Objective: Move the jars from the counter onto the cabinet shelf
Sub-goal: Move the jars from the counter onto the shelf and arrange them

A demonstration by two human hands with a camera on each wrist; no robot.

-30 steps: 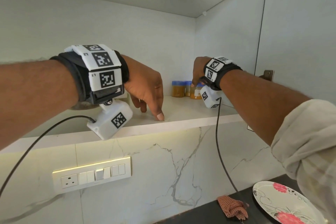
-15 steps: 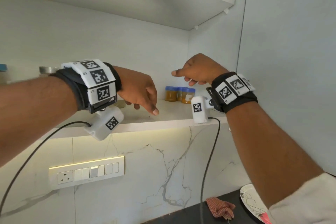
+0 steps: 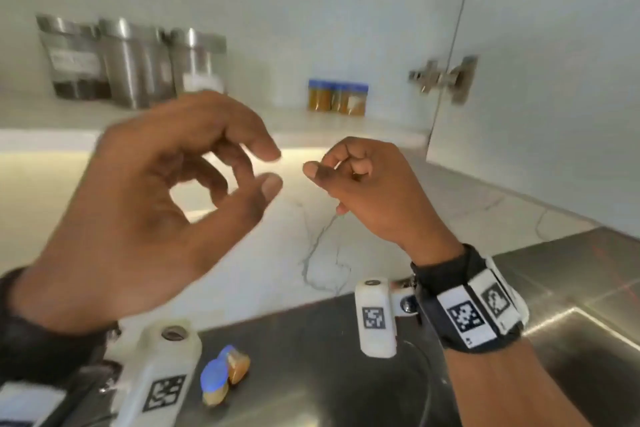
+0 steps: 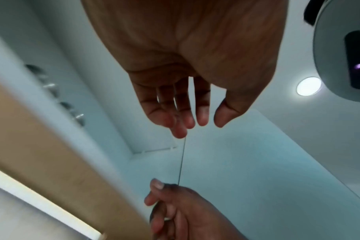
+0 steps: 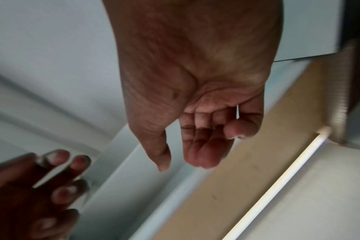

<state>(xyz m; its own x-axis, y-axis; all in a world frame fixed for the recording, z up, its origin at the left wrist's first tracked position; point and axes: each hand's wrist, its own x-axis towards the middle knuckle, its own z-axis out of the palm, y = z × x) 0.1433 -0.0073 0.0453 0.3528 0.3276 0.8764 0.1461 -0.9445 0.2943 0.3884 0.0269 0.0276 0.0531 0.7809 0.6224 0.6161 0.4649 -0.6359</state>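
Three small blue-lidded jars (image 3: 337, 97) with yellow-orange contents stand together at the back right of the white cabinet shelf (image 3: 207, 125). Two more blue-lidded jars (image 3: 221, 374) sit on the dark steel counter (image 3: 311, 392), low in the head view, partly behind my left wrist camera. My left hand (image 3: 273, 168) is raised in front of the shelf edge, fingers loosely curled, holding nothing. My right hand (image 3: 332, 170) hovers just right of it, fingers bent, also empty. The wrist views show both palms bare: left hand (image 4: 208, 123), right hand (image 5: 179, 165).
Three steel canisters (image 3: 131, 62) stand on the shelf's left part. The open cabinet door (image 3: 536, 45) with its hinge (image 3: 446, 76) is at the right. A steel sink (image 3: 588, 340) lies at the lower right. A marble backsplash (image 3: 311, 236) runs below the shelf.
Both hands left the shelf and drew back toward me, now close together in mid-air. The view tilted down, bringing the counter and its two jars into sight.
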